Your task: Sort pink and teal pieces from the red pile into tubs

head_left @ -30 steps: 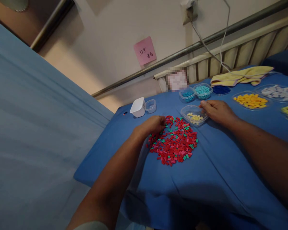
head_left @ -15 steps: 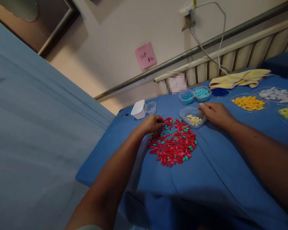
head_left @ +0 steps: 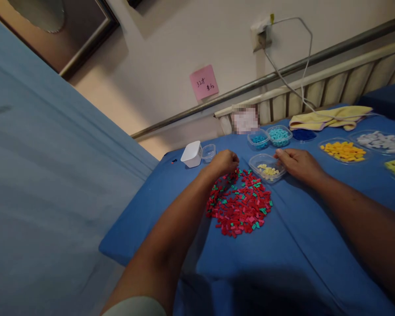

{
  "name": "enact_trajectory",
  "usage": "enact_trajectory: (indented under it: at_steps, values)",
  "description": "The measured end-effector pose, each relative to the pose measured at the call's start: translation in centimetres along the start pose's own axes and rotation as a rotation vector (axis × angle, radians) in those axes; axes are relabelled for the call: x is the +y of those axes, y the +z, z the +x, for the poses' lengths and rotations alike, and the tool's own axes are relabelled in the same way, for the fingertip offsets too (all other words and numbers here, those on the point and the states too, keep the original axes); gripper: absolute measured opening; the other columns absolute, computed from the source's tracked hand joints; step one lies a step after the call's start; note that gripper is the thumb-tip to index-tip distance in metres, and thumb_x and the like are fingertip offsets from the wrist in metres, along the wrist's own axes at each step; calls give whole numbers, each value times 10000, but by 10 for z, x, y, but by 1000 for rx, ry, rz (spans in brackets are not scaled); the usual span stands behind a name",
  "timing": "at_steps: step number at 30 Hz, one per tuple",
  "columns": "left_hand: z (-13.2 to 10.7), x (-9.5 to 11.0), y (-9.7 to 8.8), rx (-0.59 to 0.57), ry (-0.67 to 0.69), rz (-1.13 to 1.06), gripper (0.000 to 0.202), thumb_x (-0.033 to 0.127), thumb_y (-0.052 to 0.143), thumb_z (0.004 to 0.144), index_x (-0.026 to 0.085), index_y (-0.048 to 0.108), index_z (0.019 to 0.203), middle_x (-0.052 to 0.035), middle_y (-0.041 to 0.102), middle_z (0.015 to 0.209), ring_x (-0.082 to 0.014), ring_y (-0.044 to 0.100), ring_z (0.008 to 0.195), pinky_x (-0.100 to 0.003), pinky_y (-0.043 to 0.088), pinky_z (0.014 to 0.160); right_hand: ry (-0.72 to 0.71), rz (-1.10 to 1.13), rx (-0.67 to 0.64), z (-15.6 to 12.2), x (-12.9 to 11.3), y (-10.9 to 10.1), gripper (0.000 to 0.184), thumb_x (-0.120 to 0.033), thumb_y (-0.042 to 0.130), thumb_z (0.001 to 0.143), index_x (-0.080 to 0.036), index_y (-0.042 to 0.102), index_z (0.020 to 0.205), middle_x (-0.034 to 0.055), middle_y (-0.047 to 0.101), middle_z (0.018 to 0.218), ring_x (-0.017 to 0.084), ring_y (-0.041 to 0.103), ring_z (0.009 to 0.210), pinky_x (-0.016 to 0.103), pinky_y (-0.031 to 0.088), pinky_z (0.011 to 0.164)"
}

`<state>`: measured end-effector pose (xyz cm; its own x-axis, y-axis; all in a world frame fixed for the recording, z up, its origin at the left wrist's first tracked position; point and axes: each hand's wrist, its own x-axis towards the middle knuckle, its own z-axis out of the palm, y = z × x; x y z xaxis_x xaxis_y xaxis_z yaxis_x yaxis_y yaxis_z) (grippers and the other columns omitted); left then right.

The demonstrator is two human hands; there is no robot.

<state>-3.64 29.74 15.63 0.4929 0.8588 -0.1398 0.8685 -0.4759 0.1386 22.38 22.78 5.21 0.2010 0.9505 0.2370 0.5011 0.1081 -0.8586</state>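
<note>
At the far edge of the red and green pile (head_left: 242, 210), the left hand (head_left: 222, 164) points its fingers down, curled close together, though whether they grip a piece cannot be told. To its right, the right hand (head_left: 298, 164) has thumb and fingers closed on the rim of a clear tub (head_left: 256, 162), which sits on the blue cloth (head_left: 303, 219) beside the pile, pale yellow pieces (head_left: 268, 170) inside. Farther out are a white box (head_left: 191, 154) at left, turquoise pieces (head_left: 279, 136) behind, and orange pieces (head_left: 343, 151) and a yellow towel (head_left: 327, 118) at right.
</note>
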Motion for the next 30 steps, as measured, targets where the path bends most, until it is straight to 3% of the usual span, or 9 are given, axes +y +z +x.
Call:
enact_trajectory:
  at_steps: [3,7,15,23,27,30]
  values:
    - [-2,-11,10,-103,-62,69,260,186,699,928,155,858,1130,-76,824,1028,-206,735,899,-288,528,804,12,10,-11,0,2,0,505,-600,511,1035,-222,844,1011,87,839,901,314,776,892,390,551,757]
    - [-3,-12,17,-130,-60,58,265,203,701,919,188,858,1132,-53,826,1020,-186,729,878,-264,511,770,15,-22,5,-1,2,0,491,-595,511,1040,-238,847,1009,87,840,916,319,777,898,396,566,764]
    - [-3,-9,20,-124,-57,89,233,200,745,808,217,823,1027,-47,802,932,-219,705,824,-293,455,670,20,-20,-14,1,6,-1,499,-603,503,1033,-233,838,1018,73,843,915,305,764,876,402,544,760]
    - [-5,-5,19,-110,68,196,214,224,709,846,234,809,1035,-49,803,995,-250,721,907,-318,420,653,2,-31,-9,2,12,0,526,-637,504,1030,-230,837,1016,85,843,932,328,772,930,419,551,781]
    - [-1,-10,21,-76,92,81,261,192,719,842,195,794,1092,-45,798,1013,-214,703,874,-295,448,676,-1,-15,-10,1,9,-1,525,-643,504,1024,-233,832,1015,86,837,926,325,766,920,419,554,791]
    - [-2,-22,15,-42,55,-163,311,141,708,840,136,782,1142,-54,794,1024,-182,697,860,-267,499,737,16,-9,-10,0,4,-3,518,-638,510,1012,-231,831,996,91,830,903,319,754,881,413,553,771]
